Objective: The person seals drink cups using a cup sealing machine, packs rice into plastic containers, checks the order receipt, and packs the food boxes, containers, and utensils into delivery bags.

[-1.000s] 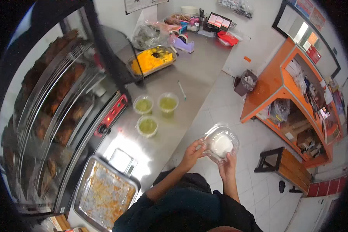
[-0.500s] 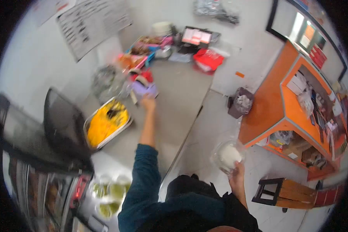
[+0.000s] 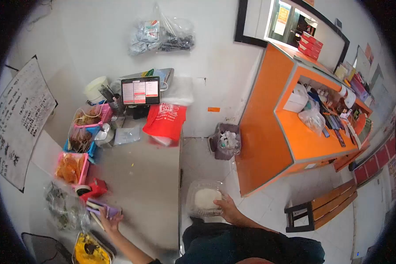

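Beside the counter (image 3: 149, 189), the right hand (image 3: 229, 208) clamps the tub (image 3: 204, 198), likely light, crushable, best held rim-wise; the left hand (image 3: 111, 224) splays its fingers at the dispenser (image 3: 113, 211)

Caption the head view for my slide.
Right hand holding clear container, left hand at purple item on counter.

Right of the purple plastic tape dispenser (image 3: 113, 211), a hand could pass low over the grey metal counter (image 3: 141, 185) — but a red plastic dispenser (image 3: 97, 188) blocks just beyond, a clear plastic bag (image 3: 62, 209) its left.
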A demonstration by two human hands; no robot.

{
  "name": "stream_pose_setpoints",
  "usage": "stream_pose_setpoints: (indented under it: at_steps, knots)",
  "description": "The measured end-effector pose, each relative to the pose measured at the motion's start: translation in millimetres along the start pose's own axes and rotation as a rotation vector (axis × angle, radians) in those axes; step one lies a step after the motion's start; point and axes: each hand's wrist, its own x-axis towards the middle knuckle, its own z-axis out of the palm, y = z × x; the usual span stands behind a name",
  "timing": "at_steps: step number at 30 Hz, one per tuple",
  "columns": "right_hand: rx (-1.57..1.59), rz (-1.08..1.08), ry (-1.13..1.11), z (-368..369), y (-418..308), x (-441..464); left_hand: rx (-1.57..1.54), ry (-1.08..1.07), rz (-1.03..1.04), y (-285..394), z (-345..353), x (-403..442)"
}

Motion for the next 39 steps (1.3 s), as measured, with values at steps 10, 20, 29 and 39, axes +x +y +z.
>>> stream_pose_setpoints:
  at_steps: [10, 20, 29, 39]
  knots:
    - [-0.070, 0.075, -0.097, 36.7, -64.9, 120.9, -0.017, 0.391, 0.212, -11.9, 63.3, -37.6]
    - [-0.543, -0.142, -0.471, 78.3, -127.9, 230.6, 0.417, 0.820, 0.578, -84.7, 89.6, -7.2]
    - [0.006, 0.569, -0.560, 151.2, -77.8, 299.9, 0.346, 0.602, 0.750, -125.5, 165.7, -60.2]
    - [-0.196, 0.654, -1.028, 223.9, -16.7, 229.5, 0.218, 0.463, 0.774, -84.6, 261.2, -129.6]
